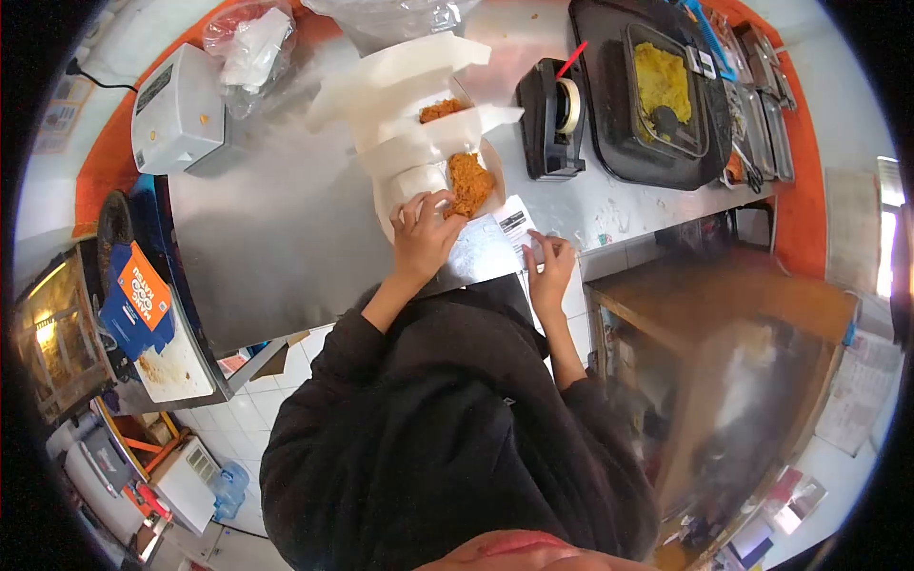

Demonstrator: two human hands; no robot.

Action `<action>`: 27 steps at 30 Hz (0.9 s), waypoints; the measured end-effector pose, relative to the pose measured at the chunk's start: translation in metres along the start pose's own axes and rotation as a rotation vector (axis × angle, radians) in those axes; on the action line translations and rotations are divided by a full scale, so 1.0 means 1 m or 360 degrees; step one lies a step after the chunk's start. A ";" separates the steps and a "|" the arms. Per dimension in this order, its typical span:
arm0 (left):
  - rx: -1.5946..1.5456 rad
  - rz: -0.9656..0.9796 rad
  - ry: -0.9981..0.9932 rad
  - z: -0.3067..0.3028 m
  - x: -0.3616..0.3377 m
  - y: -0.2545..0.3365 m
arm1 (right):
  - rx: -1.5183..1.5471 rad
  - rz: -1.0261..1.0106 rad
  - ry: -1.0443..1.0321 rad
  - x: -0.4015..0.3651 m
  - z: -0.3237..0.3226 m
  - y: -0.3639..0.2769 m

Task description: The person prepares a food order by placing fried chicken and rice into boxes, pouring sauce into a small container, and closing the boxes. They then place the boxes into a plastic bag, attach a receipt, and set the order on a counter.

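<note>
**Open chicken box at counter edge: spill and grease risk**

Steel counter (286, 238) in a takeaway kitchen, cluttered along the back. A person in a dark hoodie stands at its near edge.

The left hand (424, 238) has its fingers curled onto the near flap of the white paper box (409, 162), right beside the front fried chicken piece (469, 183). The box is open, with flaps loose and splayed, and a second fried piece (440, 109) sits further in. The right hand (552, 271) has its fingers apart, pressing down on a printed receipt (490, 243) that lies at the lip of the counter, touching the box's near corner.

Risks, as I judge them:
- The box sits near the counter edge, so a tug on one flap could tip it or roll the front piece out.
- The front piece almost touches the left fingertips, so grease could get onto the flap and tape may then not stick.
- The receipt partly overhangs the edge, so it could slide off if the right hand lifts.
- The tape dispenser (552, 114) is well behind the box, so reaching over the open box could knock a flap into the food.
</note>
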State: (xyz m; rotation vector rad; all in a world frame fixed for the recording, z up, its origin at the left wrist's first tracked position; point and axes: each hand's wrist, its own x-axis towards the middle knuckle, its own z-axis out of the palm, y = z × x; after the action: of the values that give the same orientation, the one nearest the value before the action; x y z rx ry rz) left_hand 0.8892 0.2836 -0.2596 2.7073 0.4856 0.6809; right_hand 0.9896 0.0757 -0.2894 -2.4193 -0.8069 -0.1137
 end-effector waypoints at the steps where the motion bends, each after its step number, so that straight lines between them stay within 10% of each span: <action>1: -0.0048 -0.0015 0.0006 -0.003 0.002 0.003 | 0.0022 -0.0002 0.0037 -0.003 0.009 0.000; 14: -0.0382 0.0128 -0.0117 -0.005 0.015 0.006 | 0.1465 0.0896 0.0116 0.023 0.001 0.017; 27: -0.1012 0.0318 0.0054 0.015 0.102 0.135 | 0.1344 0.0912 0.0964 0.060 -0.113 0.172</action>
State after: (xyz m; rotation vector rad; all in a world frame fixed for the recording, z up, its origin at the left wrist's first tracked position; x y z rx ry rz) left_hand 1.0144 0.1996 -0.1814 2.1542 -0.0105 0.7746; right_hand 1.1483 -0.0669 -0.2672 -1.5730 0.1335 -0.2130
